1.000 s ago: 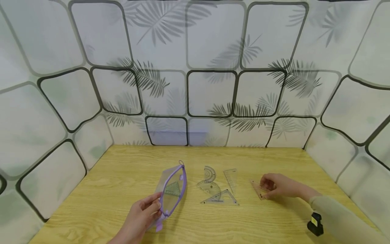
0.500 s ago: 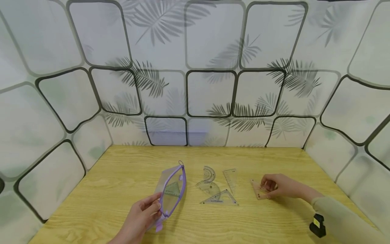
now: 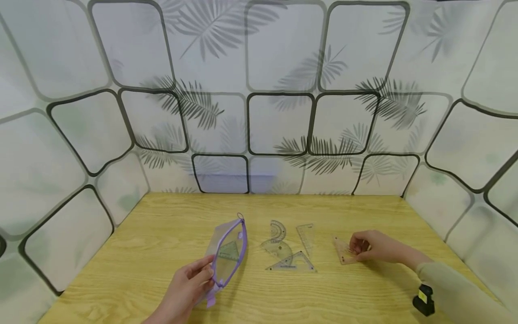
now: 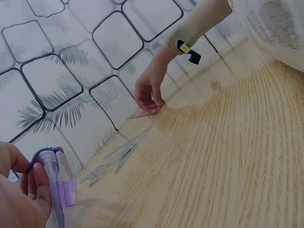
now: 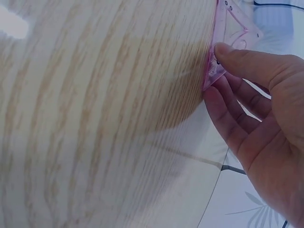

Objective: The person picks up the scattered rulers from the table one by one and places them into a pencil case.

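My left hand (image 3: 188, 283) grips the near end of a see-through zip pouch (image 3: 217, 237) with purple trim, its mouth spread open. A green set square (image 3: 229, 251) shows inside the pouch. In the left wrist view, a purple fabric tab (image 4: 67, 192) sticks out beside the fingers. Over on the right, my right hand (image 3: 376, 247) pinches a pink see-through set square (image 3: 341, 255) by one corner, close to the wooden table (image 3: 162, 225). The right wrist view has the thumb across the face of the pink set square (image 5: 218, 33) and fingers behind its edge.
Between the hands lie a small clear protractor (image 3: 278, 230), a larger protractor (image 3: 279, 252) overlapping a clear set square (image 3: 293, 267), and a narrow clear set square (image 3: 306, 236). Patterned cloth walls (image 3: 279, 126) enclose the table. A black device (image 3: 423, 300) sits at the right sleeve.
My right hand has shifted slightly to the right, and the pink set square has turned a little in it. The left hand and pouch stay in place.
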`<action>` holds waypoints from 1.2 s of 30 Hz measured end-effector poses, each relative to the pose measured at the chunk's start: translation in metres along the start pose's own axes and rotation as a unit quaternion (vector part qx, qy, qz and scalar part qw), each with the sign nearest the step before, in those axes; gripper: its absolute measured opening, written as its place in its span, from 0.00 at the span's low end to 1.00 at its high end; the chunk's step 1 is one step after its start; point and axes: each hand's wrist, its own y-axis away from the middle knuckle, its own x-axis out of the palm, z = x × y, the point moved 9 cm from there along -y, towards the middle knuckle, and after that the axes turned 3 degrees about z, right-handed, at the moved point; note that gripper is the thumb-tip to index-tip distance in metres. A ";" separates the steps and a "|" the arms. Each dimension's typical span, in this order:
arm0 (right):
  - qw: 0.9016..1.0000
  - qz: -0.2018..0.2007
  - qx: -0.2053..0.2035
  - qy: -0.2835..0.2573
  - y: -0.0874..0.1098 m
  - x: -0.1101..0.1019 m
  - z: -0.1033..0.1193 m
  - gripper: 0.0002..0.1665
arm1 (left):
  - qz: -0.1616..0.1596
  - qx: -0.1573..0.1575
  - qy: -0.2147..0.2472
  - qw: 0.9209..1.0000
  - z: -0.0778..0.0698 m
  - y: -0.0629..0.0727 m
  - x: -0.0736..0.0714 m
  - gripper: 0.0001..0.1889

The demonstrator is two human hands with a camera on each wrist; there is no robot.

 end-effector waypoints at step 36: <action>1.000 -0.008 -0.021 -0.022 0.001 0.004 -0.007 0.10 | -0.010 -0.002 0.001 1.000 -0.001 0.002 0.000 0.29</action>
